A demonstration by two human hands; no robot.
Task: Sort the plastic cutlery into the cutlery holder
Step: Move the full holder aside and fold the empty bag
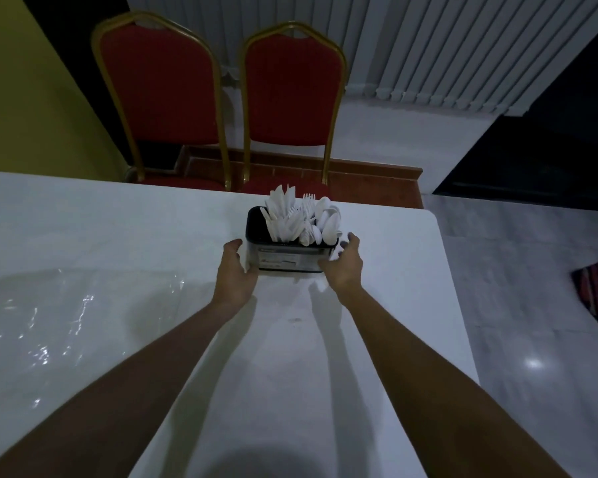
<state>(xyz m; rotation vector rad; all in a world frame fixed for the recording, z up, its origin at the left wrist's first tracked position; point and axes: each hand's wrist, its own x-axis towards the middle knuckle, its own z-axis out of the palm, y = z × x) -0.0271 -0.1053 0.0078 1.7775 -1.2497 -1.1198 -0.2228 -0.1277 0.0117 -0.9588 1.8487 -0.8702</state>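
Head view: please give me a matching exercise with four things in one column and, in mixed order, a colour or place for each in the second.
A cutlery holder
B plastic cutlery
C chairs
D plastic sheet

1 red, beyond the far edge of the table
2 black, on the table
3 transparent, lying at the table's left
4 white, standing in the cutlery holder

Pairs: A-2, B-4, C-1, D-3.

Black cutlery holder upright on table, white plastic cutlery standing inside
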